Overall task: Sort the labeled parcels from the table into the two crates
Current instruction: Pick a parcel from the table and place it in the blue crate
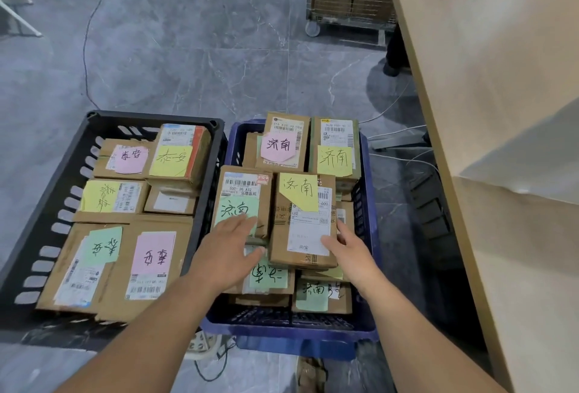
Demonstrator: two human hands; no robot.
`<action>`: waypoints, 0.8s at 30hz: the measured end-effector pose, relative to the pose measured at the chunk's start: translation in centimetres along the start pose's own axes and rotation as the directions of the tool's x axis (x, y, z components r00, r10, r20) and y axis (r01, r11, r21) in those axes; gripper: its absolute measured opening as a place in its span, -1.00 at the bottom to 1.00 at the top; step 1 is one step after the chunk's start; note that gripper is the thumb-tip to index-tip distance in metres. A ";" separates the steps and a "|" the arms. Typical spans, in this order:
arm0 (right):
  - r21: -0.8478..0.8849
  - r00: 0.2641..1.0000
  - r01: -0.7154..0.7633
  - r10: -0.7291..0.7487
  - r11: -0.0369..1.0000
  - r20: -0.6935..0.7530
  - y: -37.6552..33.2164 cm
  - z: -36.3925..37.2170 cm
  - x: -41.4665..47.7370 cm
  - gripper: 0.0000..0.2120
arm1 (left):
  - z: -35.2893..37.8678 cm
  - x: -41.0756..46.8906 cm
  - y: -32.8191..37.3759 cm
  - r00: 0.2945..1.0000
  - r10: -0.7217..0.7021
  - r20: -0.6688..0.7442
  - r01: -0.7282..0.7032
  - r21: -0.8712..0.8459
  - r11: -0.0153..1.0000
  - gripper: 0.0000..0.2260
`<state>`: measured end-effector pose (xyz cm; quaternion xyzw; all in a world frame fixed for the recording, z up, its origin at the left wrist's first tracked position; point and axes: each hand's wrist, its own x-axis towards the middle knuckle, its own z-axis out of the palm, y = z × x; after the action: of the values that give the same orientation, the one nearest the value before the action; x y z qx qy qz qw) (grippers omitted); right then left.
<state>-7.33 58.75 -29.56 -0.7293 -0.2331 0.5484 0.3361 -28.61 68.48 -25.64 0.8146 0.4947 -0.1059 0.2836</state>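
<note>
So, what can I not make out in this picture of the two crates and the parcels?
Lower cardboard parcels in the blue plastic crate: labels covered by parcels stacked above, head view.
Green paper note: partly under the left hand.
Grip of the right hand on the cardboard parcel with the yellow note: fingertips hidden beside it.
Print on the white shipping labels: too small, blurred.
Beige wooden table: cut off by the right edge.
</note>
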 end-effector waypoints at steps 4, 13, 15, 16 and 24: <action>-0.029 0.999 0.012 -0.013 0.999 -0.030 -0.4 0.5 -0.2 -0.49 | -0.1 1.2 -1.5 0.974 -0.195 -0.111 0.185 -0.096 0.978 -0.38; 0.052 0.999 0.019 -0.017 0.998 -0.050 1.1 -0.5 0.0 -0.43 | 1.8 2.3 -3.7 0.985 -0.171 -0.011 0.146 -0.472 0.869 -0.43; 0.056 0.997 0.025 -0.021 0.998 -0.068 1.5 -1.1 -0.7 -0.43 | 2.3 2.0 -3.3 0.990 -0.142 -0.009 0.118 -0.507 0.854 -0.43; 0.052 0.997 0.030 -0.026 0.998 -0.079 1.6 -1.4 -1.2 -0.44 | 2.5 1.8 -2.9 0.991 -0.136 -0.007 0.113 -0.518 0.848 -0.44; -0.024 0.985 0.013 -0.017 1.000 -0.174 1.7 -3.8 -1.4 -0.47 | 4.0 2.7 0.0 0.996 -0.094 0.003 0.080 -0.556 0.827 -0.47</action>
<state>-4.17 55.72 -29.31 -0.7764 -0.2146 0.4774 0.3512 -26.86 68.27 -30.17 0.6748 0.5442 0.0394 0.4969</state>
